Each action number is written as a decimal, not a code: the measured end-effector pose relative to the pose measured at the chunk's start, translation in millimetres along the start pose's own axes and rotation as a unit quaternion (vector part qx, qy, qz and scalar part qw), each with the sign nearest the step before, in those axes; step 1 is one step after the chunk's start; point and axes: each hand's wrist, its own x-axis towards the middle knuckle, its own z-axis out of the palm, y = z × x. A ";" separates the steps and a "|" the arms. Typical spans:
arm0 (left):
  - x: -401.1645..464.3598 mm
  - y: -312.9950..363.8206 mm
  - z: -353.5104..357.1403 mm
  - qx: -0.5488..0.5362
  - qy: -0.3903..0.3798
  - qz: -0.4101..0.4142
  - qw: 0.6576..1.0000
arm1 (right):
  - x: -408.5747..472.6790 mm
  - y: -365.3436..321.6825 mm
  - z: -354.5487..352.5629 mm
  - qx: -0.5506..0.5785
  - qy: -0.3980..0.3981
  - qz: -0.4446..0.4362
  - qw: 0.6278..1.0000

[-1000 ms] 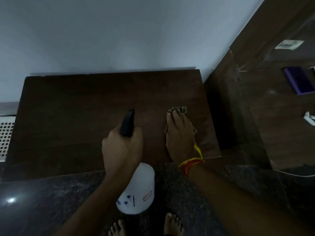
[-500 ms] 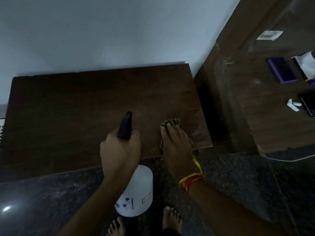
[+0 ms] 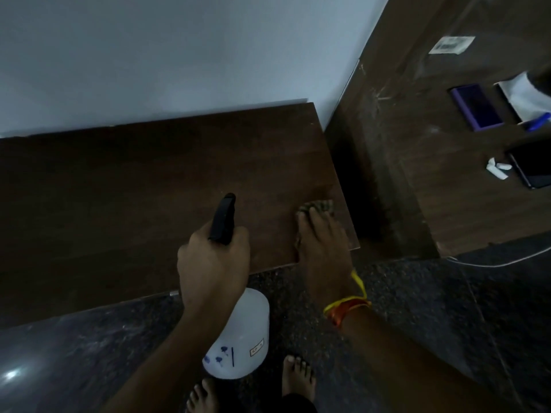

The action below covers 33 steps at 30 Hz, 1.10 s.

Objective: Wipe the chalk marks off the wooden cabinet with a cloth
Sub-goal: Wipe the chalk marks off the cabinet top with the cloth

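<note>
The dark wooden cabinet top (image 3: 143, 180) lies below me against a pale wall. My right hand (image 3: 323, 248) presses flat on a small patterned cloth (image 3: 320, 205) at the top's near right corner; only the cloth's far edge shows past my fingers. My left hand (image 3: 213, 263) grips a white spray bottle (image 3: 238, 338) by its black trigger head (image 3: 223, 219), held over the cabinet's front edge. No chalk marks are plain to see in the dim light.
A taller dark wooden unit (image 3: 447, 174) stands at the right, carrying a purple phone (image 3: 477, 107), a white paper (image 3: 520, 98), a dark tablet (image 3: 533, 165) and small white pieces (image 3: 496, 169). Dark speckled floor (image 3: 89, 353) and my bare feet (image 3: 298, 377) lie below.
My right hand has slid the cloth rightward toward the cabinet's right corner, after pulling it nearer the front edge. My left hand and the bottle stay in about the same place.
</note>
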 end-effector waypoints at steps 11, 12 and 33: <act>-1.1 8.9 19.1 -0.012 -0.026 -0.032 0.999 | -9.2 39.6 -11.6 -0.024 -0.071 0.024 0.997; -0.2 11.3 20.3 -0.013 -0.026 -0.031 0.999 | -1.6 42.8 -11.3 -0.029 -0.094 0.019 0.995; 32.9 19.8 22.3 -0.041 -0.023 -0.014 0.999 | 106.0 48.6 6.1 -0.023 -0.035 0.035 0.999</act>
